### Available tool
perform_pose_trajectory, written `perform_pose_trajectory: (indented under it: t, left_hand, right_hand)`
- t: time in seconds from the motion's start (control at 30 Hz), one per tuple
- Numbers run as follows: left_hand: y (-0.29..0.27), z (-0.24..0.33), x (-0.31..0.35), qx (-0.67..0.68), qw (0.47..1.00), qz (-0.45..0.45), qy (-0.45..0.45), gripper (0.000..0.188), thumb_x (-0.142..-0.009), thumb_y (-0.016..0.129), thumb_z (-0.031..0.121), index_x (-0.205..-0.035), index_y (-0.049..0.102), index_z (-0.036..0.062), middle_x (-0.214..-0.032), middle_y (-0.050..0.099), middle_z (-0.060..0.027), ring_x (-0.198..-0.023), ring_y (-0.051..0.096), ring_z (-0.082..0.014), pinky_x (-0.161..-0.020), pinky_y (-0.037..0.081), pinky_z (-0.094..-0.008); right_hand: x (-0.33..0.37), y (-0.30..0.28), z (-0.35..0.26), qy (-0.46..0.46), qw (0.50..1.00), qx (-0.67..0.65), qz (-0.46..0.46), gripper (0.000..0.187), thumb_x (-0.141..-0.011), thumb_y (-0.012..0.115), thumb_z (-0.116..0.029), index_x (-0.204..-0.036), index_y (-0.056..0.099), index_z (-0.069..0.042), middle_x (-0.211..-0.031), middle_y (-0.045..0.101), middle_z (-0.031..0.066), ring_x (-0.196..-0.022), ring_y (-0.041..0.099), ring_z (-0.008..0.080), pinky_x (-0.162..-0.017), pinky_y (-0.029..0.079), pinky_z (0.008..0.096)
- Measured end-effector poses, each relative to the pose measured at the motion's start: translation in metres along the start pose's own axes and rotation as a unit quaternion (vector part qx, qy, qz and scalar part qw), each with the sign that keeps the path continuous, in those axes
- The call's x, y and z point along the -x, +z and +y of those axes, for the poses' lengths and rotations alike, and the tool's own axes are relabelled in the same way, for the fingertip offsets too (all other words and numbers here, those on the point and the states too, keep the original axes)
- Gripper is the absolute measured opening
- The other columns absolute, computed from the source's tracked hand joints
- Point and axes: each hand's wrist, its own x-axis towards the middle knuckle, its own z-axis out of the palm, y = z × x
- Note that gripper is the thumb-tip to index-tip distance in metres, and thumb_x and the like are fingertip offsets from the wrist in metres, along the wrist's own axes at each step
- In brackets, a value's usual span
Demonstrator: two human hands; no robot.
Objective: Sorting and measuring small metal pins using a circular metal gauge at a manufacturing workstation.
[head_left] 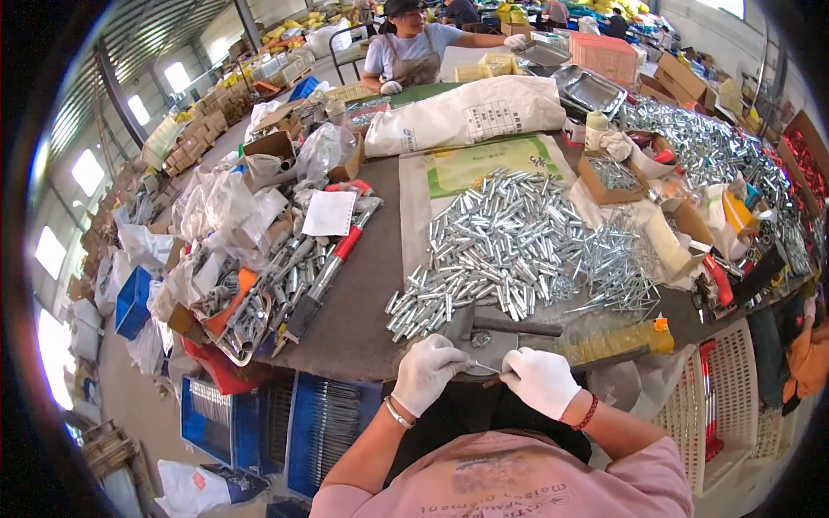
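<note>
Both my hands wear white gloves and meet at the near edge of the table. Between them lies a thin metal rod (pixel 483 366). My left hand (pixel 429 373) pinches its left end, and my right hand (pixel 541 381) closes on the right end. Just beyond my fingers is a small grey metal plate (pixel 496 347). A dark hammer (pixel 522 327) lies behind the plate, its handle pointing right. Farther back spreads a large heap of short silvery metal tubes (pixel 501 242). Thin metal pins (pixel 623 281) are heaped at its right side.
Long tools with red grips (pixel 332 263) and plastic bags (pixel 229 203) crowd the left. Yellow tape (pixel 609 344) covers a strip at the right front edge. Blue crates (pixel 324 432) stand below the table. Across it, a co-worker (pixel 414 47) reaches toward metal trays (pixel 591 91).
</note>
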Motion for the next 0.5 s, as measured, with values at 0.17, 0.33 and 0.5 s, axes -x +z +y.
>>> perform_pose_trajectory:
  t: [0.17, 0.33, 0.5]
  left_hand:
    - [0.006, 0.011, 0.014, -0.031, 0.999, 0.038, 0.002, 0.019, -0.083, 0.085, 0.011, -0.101, 0.082, 0.0097, -0.094, 0.071, -0.0101, -0.088, 0.070, -0.0325, -0.077, 0.056, -0.0427]
    - [0.027, 0.041, 0.054, 0.047, 0.978, 0.103, -0.177, 0.036, -0.091, 0.078, 0.003, -0.127, 0.075, 0.0065, -0.096, 0.075, -0.0140, -0.087, 0.074, -0.0302, -0.077, 0.058, -0.0386]
    - [0.042, 0.038, 0.061, 0.226, 0.918, 0.104, -0.309, 0.057, -0.098, 0.061, -0.005, -0.154, 0.055, 0.0033, -0.092, 0.072, -0.0065, -0.067, 0.065, -0.0126, -0.061, 0.056, -0.0292]
  right_hand:
    - [0.013, 0.001, -0.006, 0.046, 0.978, -0.175, -0.108, 0.023, -0.096, 0.071, -0.029, -0.106, 0.076, -0.009, -0.093, 0.078, 0.0156, -0.089, 0.076, 0.0370, -0.077, 0.059, 0.0460]
    - [0.021, 0.011, -0.017, 0.143, 0.910, -0.353, -0.165, 0.019, -0.096, 0.071, -0.020, -0.105, 0.074, -0.004, -0.084, 0.075, 0.0129, -0.077, 0.075, 0.0264, -0.073, 0.058, 0.0401]
    - [0.024, 0.022, -0.018, 0.130, 0.876, -0.443, -0.137, 0.020, -0.102, 0.068, -0.021, -0.114, 0.070, -0.006, -0.075, 0.064, -0.0011, -0.058, 0.055, 0.0061, -0.052, 0.047, 0.0259]
